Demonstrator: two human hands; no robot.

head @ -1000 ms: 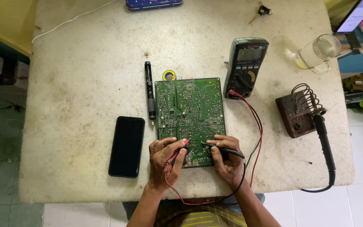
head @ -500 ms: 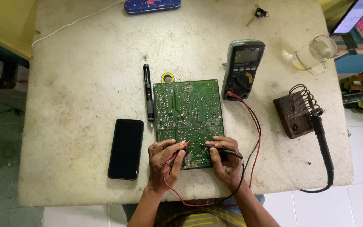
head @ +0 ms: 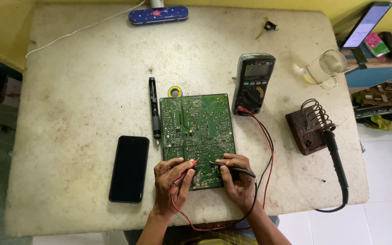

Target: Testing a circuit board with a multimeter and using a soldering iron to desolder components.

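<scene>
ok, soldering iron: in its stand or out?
In. The soldering iron sits tip-first in the stand coil, handle hanging out toward the table edge.

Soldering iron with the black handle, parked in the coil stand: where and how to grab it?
Grip the black soldering iron mid-handle, likely coming from the table's near right edge. Its tip sits inside the wire coil of the brown stand, the handle slants out toward that edge, and the cord leaves its lower end.

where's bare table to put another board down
Widest bare patch: the left half of the table, above the black phone, left of the green circuit board. Crowded on the right: multimeter, glass, soldering iron stand.
</scene>
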